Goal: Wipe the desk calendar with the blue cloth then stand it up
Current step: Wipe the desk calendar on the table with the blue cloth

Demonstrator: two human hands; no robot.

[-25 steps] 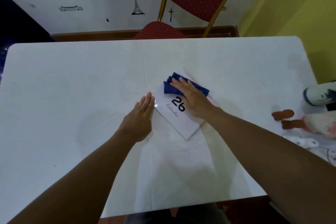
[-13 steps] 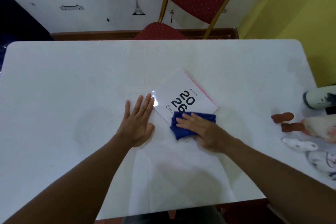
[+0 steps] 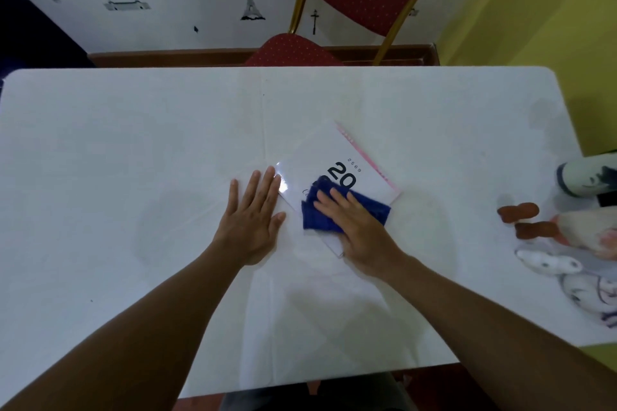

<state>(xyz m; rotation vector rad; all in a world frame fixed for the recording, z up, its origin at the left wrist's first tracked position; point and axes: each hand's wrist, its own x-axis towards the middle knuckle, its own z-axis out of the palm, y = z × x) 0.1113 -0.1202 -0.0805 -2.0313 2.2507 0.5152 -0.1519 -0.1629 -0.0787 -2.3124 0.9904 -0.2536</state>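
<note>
Wiping step in hand. Right hand flat, fingers extended, pressing blue cloth onto near half of desk calendar; no pinch grip. Left hand open, palm down on counter, fingertips bracing calendar's near-left edge. Calendar lies flat, skewed; long axis probably runs from right wrist away leftward. Next, judged: lift and splay into standing.

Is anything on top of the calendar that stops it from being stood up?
Yes. The blue cloth and the right hand pressing it lie on the flat desk calendar. Nothing else sits on it.
</note>
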